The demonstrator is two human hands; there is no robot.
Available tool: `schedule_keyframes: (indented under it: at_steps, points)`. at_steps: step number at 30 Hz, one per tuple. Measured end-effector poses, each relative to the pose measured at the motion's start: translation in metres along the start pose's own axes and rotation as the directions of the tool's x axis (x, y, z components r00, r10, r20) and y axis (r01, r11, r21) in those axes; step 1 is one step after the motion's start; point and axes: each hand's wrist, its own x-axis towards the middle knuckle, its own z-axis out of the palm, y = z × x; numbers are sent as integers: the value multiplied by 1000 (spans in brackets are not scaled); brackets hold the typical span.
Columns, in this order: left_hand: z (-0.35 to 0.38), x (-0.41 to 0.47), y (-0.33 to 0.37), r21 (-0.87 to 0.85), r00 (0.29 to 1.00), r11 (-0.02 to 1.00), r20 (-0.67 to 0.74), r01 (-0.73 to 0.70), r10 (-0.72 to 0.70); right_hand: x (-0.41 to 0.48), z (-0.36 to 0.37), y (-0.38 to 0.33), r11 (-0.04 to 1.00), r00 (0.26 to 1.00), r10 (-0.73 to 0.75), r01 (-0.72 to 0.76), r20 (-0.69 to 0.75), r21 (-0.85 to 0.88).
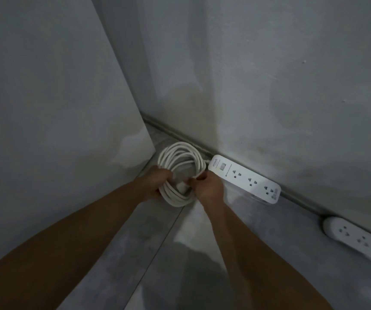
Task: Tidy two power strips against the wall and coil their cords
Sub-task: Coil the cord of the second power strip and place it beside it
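A white power strip [247, 179] lies flat on the grey floor along the foot of the wall. Its white cord [177, 153] is wound into a round coil of several loops just left of the strip, near the corner. My left hand [157, 182] grips the coil's left side. My right hand [206, 184] pinches the coil's right side, close to the strip's end; the white plug end shows between the two hands. A second white power strip [359, 239] lies further right along the same wall, partly cut off by the frame edge.
A large pale panel [57, 108] stands on the left and meets the wall [269, 74] at the corner behind the coil. A grey skirting strip [180, 135] runs along the wall's foot. Grey floor [180, 265] with a tile seam lies below my arms.
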Motion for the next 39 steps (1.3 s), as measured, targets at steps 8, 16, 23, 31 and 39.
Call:
schedule_keyframes:
  at_steps: [8,16,23,31,39]
  points:
    - [5,-2,-13,-150,985,987,171,49,-23,3,-7,-4,988,983,92,-70,157,-138]
    - [8,1,-5,-177,997,984,81,10,5,-50,-19,32,603,827,-335,557,452,-571]
    - [-6,-21,3,-324,912,934,410,148,-2,-51,-7,38,662,844,-497,520,203,-539]
    - [3,-2,-38,281,910,868,66,-410,409,-36,-19,41,455,863,-479,399,159,-796]
    - [-10,-11,-42,274,828,782,141,-560,544,-29,1,29,483,941,-331,226,62,-846]
